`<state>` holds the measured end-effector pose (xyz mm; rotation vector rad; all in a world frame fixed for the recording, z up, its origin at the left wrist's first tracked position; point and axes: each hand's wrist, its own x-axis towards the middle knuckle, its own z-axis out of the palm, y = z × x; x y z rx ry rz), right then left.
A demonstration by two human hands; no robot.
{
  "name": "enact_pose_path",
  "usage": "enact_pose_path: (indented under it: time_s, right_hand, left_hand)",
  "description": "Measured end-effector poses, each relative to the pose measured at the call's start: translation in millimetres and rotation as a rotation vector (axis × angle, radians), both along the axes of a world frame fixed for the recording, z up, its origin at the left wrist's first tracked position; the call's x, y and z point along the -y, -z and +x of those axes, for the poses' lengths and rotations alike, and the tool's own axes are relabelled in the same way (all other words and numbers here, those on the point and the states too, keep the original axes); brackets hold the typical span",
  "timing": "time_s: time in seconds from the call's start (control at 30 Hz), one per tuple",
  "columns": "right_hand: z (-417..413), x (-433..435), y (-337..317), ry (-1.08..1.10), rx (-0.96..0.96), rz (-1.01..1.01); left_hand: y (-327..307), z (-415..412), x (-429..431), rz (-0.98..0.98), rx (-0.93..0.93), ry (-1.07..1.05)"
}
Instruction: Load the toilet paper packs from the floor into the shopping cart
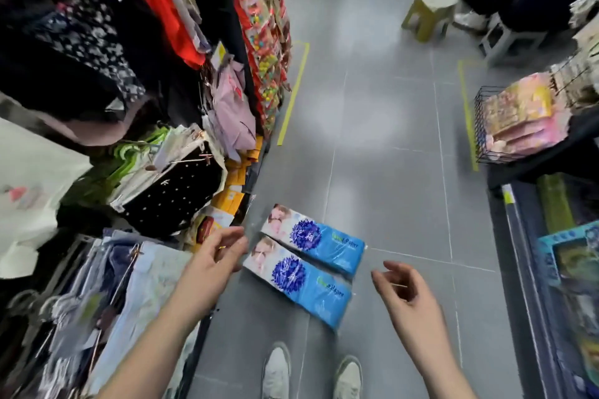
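Two blue and white toilet paper packs lie side by side on the grey tiled floor just ahead of my feet: the far pack (312, 238) and the near pack (298, 280). My left hand (215, 257) hovers just left of the packs, fingers spread, holding nothing. My right hand (405, 288) hovers to their right, fingers loosely curled and apart, also without anything in it. Neither hand touches a pack. No shopping cart is in view.
Clothes racks (97, 107) and hanging goods crowd the left side. A shelf with a wire basket (515, 120) of packets and boxed toys lines the right. Stools (428, 11) and a seated person are at the far right. My white shoes (311, 372) stand below the packs.
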<state>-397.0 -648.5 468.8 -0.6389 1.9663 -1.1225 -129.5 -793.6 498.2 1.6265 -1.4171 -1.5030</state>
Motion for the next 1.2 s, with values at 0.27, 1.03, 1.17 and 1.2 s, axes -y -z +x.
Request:
enact_pose_path:
  time_s: [0.27, 1.03, 1.17, 1.2]
  right_hand:
    - [-11.7, 13.0, 256.6, 0.063, 0.049, 0.252]
    - [-21.5, 21.4, 607.5, 0.175, 0.132, 0.656]
    - [-19.8, 33.1, 631.7, 0.214, 0.283, 0.612]
    - [-19.2, 34.8, 637.5, 0.221, 0.306, 0.590]
  left_hand:
    - [260.9, -12.0, 15.1, 0.185, 0.111, -0.051]
    - [616.1, 8.3, 134.2, 0.121, 0.748, 0.119]
    - [635.6, 6.4, 156.3, 0.219, 0.678, 0.190]
    - [637.6, 5.9, 158.2, 0.254, 0.641, 0.191]
